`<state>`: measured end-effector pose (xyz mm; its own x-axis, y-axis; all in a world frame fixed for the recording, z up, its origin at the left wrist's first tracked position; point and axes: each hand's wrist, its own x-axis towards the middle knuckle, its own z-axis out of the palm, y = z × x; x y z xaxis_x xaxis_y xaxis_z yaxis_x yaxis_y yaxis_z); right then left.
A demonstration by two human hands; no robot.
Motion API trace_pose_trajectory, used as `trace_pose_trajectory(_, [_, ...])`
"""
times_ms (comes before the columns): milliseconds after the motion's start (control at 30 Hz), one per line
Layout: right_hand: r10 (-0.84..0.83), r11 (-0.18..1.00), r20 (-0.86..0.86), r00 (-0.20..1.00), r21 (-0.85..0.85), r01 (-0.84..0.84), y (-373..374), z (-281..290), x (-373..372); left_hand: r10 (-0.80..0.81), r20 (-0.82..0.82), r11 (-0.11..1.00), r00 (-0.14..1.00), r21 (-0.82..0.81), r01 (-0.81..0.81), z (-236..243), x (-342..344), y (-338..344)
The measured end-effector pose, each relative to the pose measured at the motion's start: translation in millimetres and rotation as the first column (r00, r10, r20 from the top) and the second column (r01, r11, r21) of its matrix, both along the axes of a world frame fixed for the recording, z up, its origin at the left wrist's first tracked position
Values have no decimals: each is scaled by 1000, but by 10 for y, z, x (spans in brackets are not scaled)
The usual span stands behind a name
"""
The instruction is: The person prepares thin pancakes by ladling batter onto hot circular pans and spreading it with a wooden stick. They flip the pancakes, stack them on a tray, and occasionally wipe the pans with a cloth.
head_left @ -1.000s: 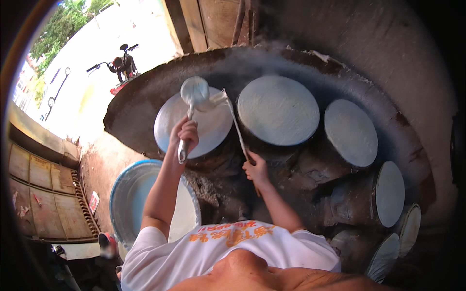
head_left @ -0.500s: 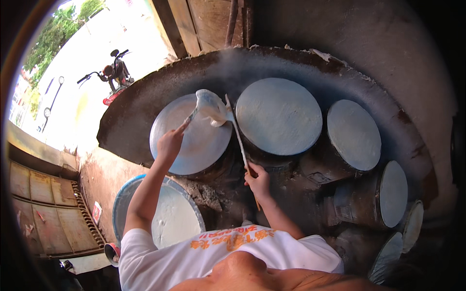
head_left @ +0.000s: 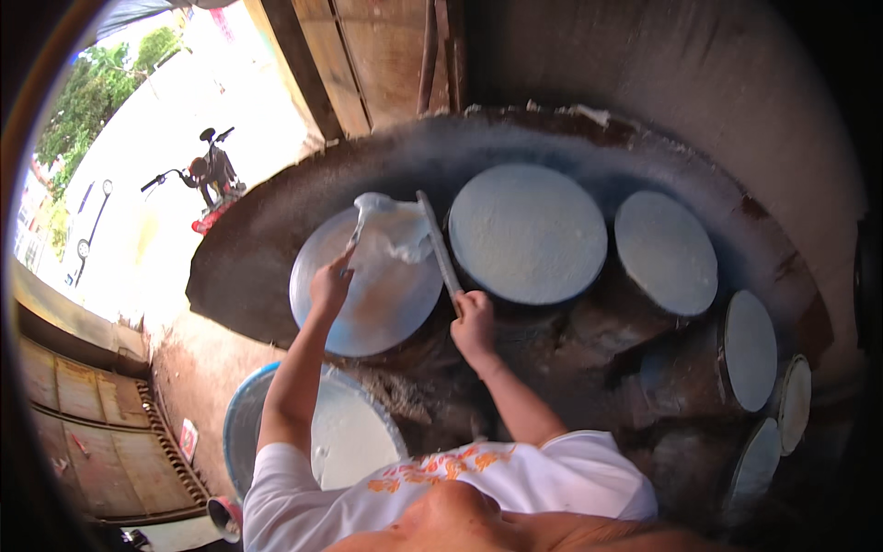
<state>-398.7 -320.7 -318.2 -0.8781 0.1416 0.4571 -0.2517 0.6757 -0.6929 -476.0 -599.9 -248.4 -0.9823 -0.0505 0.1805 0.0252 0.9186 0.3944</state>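
My left hand (head_left: 331,287) is closed around the handle of a batter-coated ladle-like tool (head_left: 370,201), over the nearest left round griddle plate (head_left: 317,308). White, wrinkled batter or a soft sheet (head_left: 405,228) spreads from the tool's head across the plate's far right part. I cannot tell whether it lies on the plate or hangs above it. In my right hand (head_left: 474,327) is a long thin flat stick (head_left: 436,241), slanting up along the plate's right edge, its tip beside the white stuff. The stick is slightly blurred.
Right of the plate stands another white-coated round plate (head_left: 529,235), with several more curving off rightward on dark drum stoves. A large blue-rimmed tub of white batter (head_left: 354,442) sits near me. A curved dark wall (head_left: 258,230) rings the stoves' far side.
The ladle-like tool has tipped and the white stuff has spread wider beside it. The stick leans more to the left, with my right hand a little lower-left to higher along it.
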Motion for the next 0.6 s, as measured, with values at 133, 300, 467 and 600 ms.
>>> trace_pose_trajectory(133, [152, 986, 121, 981, -95, -141, -195, 131, 102, 21, 169, 969, 985, 239, -62, 3, -83, 211])
trace_pose_trajectory(300, [51, 997, 84, 995, 52, -55, -84, 159, -292, 125, 157, 922, 980, 345, -174, -133, -291, -6])
trace_pose_trajectory(467, [161, 986, 215, 963, 2, -165, -383, 245, -215, 168, 237, 890, 957, 382, -250, -237, -305, 88])
trace_pose_trajectory(600, [257, 966, 158, 953, -68, -250, -136, 792, -317, 215, 65, 971, 975, 94, -220, -234, -220, -115])
